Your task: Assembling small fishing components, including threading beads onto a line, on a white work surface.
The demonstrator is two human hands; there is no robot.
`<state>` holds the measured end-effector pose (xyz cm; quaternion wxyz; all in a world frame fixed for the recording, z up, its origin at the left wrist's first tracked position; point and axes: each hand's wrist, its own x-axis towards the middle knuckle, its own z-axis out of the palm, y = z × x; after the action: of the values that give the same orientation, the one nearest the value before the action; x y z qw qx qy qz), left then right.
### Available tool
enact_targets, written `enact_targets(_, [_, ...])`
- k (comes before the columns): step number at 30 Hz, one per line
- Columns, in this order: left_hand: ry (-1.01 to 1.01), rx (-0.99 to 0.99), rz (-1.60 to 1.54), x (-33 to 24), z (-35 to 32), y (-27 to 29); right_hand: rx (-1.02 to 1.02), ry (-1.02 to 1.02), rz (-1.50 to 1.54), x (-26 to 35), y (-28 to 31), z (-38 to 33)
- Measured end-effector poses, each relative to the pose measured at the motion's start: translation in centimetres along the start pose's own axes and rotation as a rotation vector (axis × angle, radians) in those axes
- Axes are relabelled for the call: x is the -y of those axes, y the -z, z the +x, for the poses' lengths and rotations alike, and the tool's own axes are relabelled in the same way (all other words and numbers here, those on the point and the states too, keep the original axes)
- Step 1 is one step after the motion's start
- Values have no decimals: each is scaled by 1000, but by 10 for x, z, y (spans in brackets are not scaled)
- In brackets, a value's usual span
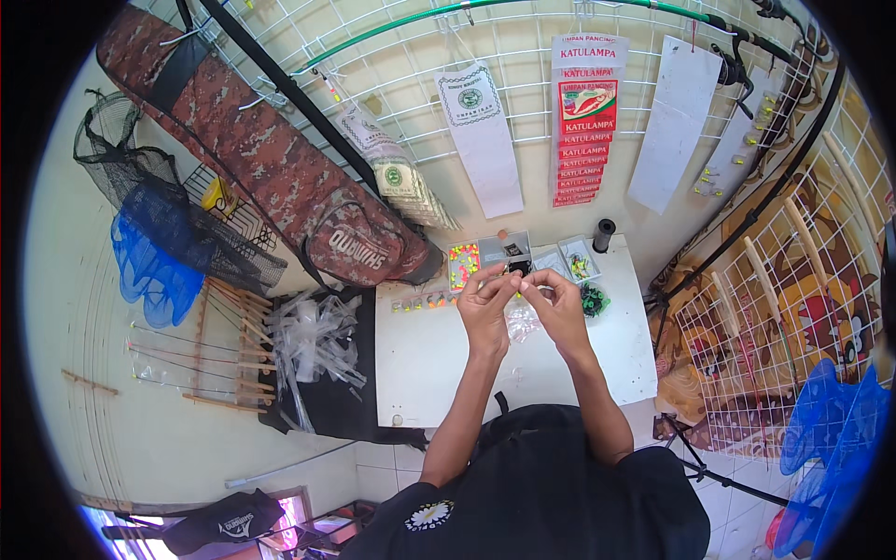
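My left hand (485, 303) and my right hand (558, 306) are raised together above the white table (420, 364), fingertips meeting. They pinch a very small item between them, too small to make out. A small clear plastic bag (523, 322) lies on the table just under my hands. Beyond my fingertips stand a tray of bright beads (462, 264), a dark small box (511, 250) and a clear box of small parts (579, 261). A green-and-black bundle (594, 301) lies right of my right hand.
A camouflage rod bag (261, 159) leans against the wire grid wall, with a black and a blue net (149, 252) at left. Clear plastic sleeves (317, 345) lie on black cloth left of the table. Packets hang on the wall. A black cylinder (604, 233) stands at the table's back.
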<state>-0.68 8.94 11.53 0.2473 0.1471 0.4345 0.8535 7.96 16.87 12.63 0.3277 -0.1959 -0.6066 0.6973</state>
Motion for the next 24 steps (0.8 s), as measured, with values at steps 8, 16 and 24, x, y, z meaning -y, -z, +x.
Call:
enact_targets(8, [60,33,-135,0,2,1,36,38,-14,-1,2,2])
enact_targets(16, [85,36,-197,-4,0,-2,87,4,127,0,7,4])
enact_targets(24, [81,58,-183,-2,-1,1,189,-127,324,2,16,5])
